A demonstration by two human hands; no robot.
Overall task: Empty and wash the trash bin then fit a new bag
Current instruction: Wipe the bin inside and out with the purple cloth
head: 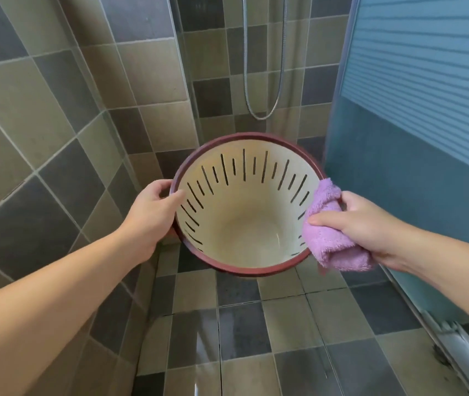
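My left hand (153,212) grips the rim of the empty bin (244,224), held tilted above the shower floor (284,324), my right hand (362,221) clutches the purple cloth (330,232) against its edge, so wiping inside comes next

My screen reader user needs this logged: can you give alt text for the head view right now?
An empty cream trash bin with a dark red rim and slotted walls is held tilted toward the camera, the left hand gripping its rim and the right hand pressing a purple cloth against the opposite rim. Behind are a tiled shower wall, wet floor tiles and a hanging shower hose.
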